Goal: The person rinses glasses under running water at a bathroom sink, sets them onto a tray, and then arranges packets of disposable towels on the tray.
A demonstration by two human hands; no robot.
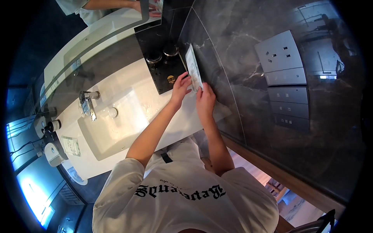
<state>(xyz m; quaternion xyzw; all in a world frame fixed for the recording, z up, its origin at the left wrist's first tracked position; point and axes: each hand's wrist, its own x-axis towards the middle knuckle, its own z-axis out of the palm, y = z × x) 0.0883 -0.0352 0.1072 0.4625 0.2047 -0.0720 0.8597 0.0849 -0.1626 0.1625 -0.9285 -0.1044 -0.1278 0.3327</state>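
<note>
A thin, pale flat packet [193, 69] with a printed face stands on edge, leaning near the dark marble wall at the right end of the counter. My right hand [206, 99] grips its near end, with the thumb against the face. My left hand [180, 90] is beside the packet's left side, its fingers stretched and apart; whether the fingertips touch it is hard to tell. Just left of them lies a black tray [160, 77] with a small gold label, carrying two round, shiny-rimmed cups [171, 49].
A white sink [91, 134] with a chrome faucet [88, 105] is to the left. Another printed packet [71, 146] lies on the counter's left end, near a dark bottle [54, 125]. Sockets and switches [285, 77] are on the right wall; a mirror is behind the counter.
</note>
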